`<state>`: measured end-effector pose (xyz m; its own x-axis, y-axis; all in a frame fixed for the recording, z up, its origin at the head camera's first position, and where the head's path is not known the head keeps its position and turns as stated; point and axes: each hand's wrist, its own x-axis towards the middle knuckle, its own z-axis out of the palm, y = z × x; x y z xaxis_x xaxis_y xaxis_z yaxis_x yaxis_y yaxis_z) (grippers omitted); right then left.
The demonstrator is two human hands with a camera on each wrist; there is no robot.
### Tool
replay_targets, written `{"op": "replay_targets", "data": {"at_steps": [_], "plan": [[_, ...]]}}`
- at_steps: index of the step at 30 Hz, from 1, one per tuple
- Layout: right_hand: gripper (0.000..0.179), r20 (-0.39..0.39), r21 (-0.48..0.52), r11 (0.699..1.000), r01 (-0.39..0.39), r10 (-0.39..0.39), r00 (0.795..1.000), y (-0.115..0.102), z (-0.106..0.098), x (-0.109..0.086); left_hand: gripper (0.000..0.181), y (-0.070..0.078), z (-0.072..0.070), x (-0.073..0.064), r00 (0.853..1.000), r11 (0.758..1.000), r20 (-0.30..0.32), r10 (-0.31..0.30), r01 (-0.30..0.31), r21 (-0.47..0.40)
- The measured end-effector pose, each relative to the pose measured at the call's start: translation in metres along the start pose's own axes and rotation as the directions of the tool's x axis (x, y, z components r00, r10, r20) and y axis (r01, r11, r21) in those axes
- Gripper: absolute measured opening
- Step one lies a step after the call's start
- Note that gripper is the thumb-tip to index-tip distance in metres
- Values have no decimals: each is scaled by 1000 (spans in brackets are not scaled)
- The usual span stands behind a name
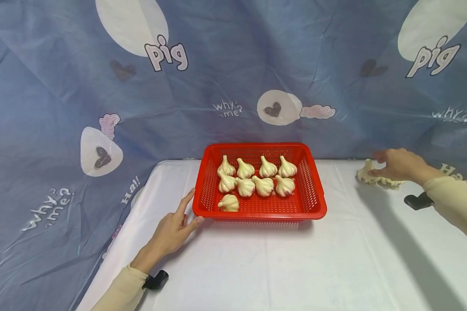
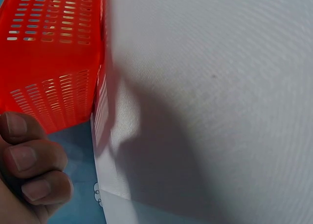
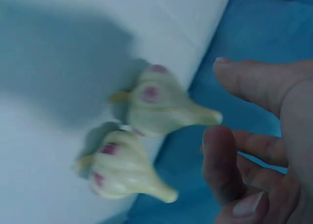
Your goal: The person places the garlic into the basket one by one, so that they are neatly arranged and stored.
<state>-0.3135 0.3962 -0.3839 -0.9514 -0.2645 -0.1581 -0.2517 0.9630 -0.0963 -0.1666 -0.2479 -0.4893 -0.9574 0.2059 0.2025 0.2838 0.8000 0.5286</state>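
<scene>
A red plastic basket (image 1: 253, 215) holds several white garlic bulbs (image 1: 264, 185), most of them in two rows, with one lying at the front left. At the basket's front left corner is my left hand (image 1: 171, 231), its straight index finger and thumb touching the rim. Three other fingers (image 2: 36, 158) of that hand bend loosely beside the basket wall (image 2: 44, 53). My right hand (image 1: 402, 166) hovers over two loose garlic bulbs (image 1: 367, 171) at the table's far right. Its thumb and fingers stand apart near one bulb's stem (image 3: 205, 116), with nothing gripped; the second bulb (image 3: 124, 168) lies alongside.
A white cloth (image 1: 257, 268) covers the table. Behind and to the left hangs a blue printed curtain (image 1: 202, 86), meeting the table's back edge. A dark strap piece (image 1: 418, 201) is on the right wrist and another (image 1: 156, 280) on the left.
</scene>
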Motion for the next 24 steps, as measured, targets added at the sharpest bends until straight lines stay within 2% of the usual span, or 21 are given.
{"op": "replay_targets", "data": {"at_steps": [3, 9, 14, 24], "plan": [[73, 16, 27, 1000, -14, 14, 1000, 8, 11, -2, 85, 0, 0, 0, 1000, 1000, -1, -3, 3, -2], [62, -35, 41, 999, 25, -24, 999, 15, 31, -3, 84, 1, 0, 0, 1000, 1000, -2, -3, 3, 3], [59, -54, 72, 997, 8, -5, 999, 15, 40, -1, 84, 2, -1, -1, 1000, 1000, 0, -10, 10, 3], [55, -122, 30, 999, 15, -12, 992, 13, 54, 3, 84, 2, 0, 0, 1000, 1000, 8, -18, 18, 15]]}}
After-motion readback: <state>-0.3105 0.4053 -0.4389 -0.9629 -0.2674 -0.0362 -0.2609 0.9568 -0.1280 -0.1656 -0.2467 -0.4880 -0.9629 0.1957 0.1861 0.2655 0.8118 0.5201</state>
